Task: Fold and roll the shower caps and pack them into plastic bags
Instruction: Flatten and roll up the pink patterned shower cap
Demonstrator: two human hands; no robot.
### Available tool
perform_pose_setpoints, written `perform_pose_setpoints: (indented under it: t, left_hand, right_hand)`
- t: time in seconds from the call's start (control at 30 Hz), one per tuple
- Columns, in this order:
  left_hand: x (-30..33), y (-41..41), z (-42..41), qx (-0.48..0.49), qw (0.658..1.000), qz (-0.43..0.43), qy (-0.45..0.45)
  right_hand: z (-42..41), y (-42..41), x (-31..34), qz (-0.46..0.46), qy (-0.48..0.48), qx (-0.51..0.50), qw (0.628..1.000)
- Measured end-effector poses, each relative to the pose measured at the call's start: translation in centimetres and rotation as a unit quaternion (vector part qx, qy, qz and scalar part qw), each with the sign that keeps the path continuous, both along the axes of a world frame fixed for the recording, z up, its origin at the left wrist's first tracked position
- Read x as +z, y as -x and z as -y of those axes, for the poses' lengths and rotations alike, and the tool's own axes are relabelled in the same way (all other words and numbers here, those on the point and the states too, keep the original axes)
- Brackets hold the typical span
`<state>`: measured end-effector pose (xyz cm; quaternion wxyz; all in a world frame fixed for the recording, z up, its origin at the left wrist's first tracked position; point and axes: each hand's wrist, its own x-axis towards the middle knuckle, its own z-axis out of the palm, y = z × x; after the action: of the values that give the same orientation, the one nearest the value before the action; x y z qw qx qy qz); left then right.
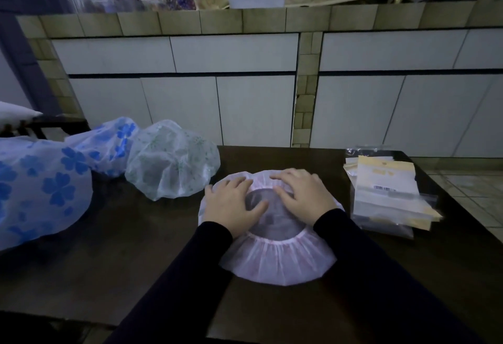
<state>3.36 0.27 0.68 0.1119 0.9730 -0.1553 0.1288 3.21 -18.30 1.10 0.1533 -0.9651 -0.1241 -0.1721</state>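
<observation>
Both palms down, fingers straight and spread, nothing clenched: left hand point(231, 207) pressing the left side of the pink shower cap point(275, 256), right hand point(302, 196) pressing its far right part. Lying opening-up on the dark table point(136, 248), elastic rim gathered in a ring, tabletop showing through the middle. Dark sleeves point(353, 275) reaching in over its near edge. To the left of the pink cap and just behind it, touching or nearly so, a puffed green-patterned shower cap point(171, 161). Farther left of that, two blue-flowered shower caps point(40, 188), one small behind, one large at the table's left edge. To the right of the pink cap, near but apart, a stack of plastic bags point(389, 194) with yellow header strips. Beyond the table, white cabinet doors point(217, 85) under a tiled counter.
</observation>
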Motion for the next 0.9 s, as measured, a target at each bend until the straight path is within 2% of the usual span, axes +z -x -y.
perform_pose_setpoints:
  t: [0.07, 0.23, 0.37, 0.47, 0.57, 0.6, 0.67, 0.77, 0.83, 0.9]
  left_hand:
    - [0.1, -0.7, 0.8, -0.008, 1.0, -0.008, -0.013]
    - [-1.6, -2.3, 1.4, 0.016, 0.984, -0.174, -0.043]
    - [-1.7, -3.3, 0.5, 0.006, 0.978, -0.202, -0.045]
    - [-1.7, -3.6, -0.5, -0.016, 0.982, -0.187, 0.023]
    - [-1.1, -3.0, -1.6, -0.048, 0.965, -0.137, 0.216]
    - [-0.9, -2.6, -2.0, -0.062, 0.958, -0.116, 0.254]
    - [-0.6, -1.5, -3.2, -0.085, 0.957, -0.066, 0.271]
    - [-0.6, 0.3, -4.8, -0.119, 0.961, -0.046, 0.245]
    - [-0.6, 1.6, -5.8, -0.147, 0.964, -0.035, 0.22]
    - [-0.5, 2.7, -6.7, -0.186, 0.961, -0.024, 0.202]
  right_hand:
    - [0.3, -1.1, 0.0, -0.03, 0.032, -0.006, 0.999]
    - [0.7, -2.7, -1.5, -0.249, 0.121, -0.019, 0.961]
    - [1.4, -2.6, -1.2, -0.276, 0.103, -0.011, 0.956]
    - [2.1, -1.5, -0.7, -0.258, 0.047, 0.001, 0.965]
    - [2.5, -0.1, -0.1, -0.24, -0.084, 0.023, 0.967]
    - [2.6, 0.4, 0.0, -0.238, -0.14, 0.04, 0.96]
    - [2.8, 1.6, 0.3, -0.203, -0.191, 0.075, 0.958]
    - [3.0, 3.5, 1.1, -0.133, -0.178, 0.086, 0.971]
    - [3.2, 4.5, 1.3, -0.156, -0.168, 0.087, 0.97]
    - [3.6, 5.4, 1.0, -0.218, -0.162, 0.098, 0.957]
